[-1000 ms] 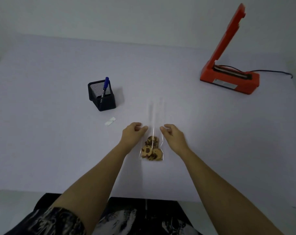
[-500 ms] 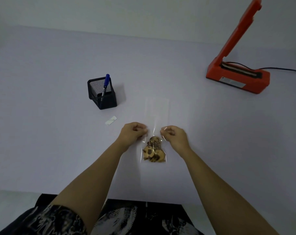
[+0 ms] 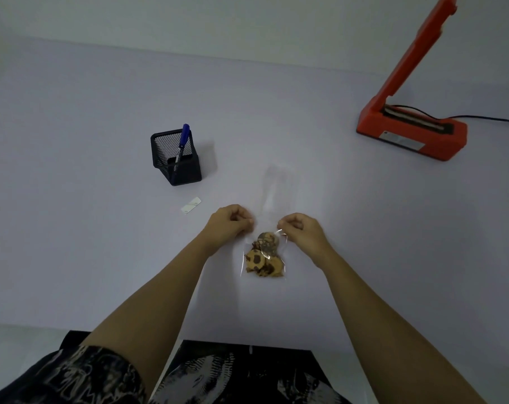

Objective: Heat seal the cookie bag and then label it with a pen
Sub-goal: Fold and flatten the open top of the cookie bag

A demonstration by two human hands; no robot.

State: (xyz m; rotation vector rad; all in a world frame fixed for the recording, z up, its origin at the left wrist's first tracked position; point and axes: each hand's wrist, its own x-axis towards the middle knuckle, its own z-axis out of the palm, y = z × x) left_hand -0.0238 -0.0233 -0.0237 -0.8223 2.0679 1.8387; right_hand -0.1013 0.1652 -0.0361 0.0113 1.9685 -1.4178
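Observation:
A clear plastic cookie bag [image 3: 264,256] lies on the white table, with several chocolate chip cookies at its near end and its long empty top stretching away from me. My left hand [image 3: 229,223] pinches the bag's left edge just above the cookies. My right hand [image 3: 299,228] pinches the right edge at the same height. The orange heat sealer [image 3: 411,132] stands at the far right with its arm raised. A blue pen [image 3: 182,144] stands in a black mesh holder [image 3: 176,157] to the left. A small white label [image 3: 191,205] lies near the holder.
The sealer's black cord [image 3: 492,119] runs off to the right edge. The table's near edge [image 3: 37,325] is close to my body. A pale wall rises behind the table.
Both hands have closed into pinches on the bag's edges and the bag's top has shifted slightly. The view has tilted a little to the left.

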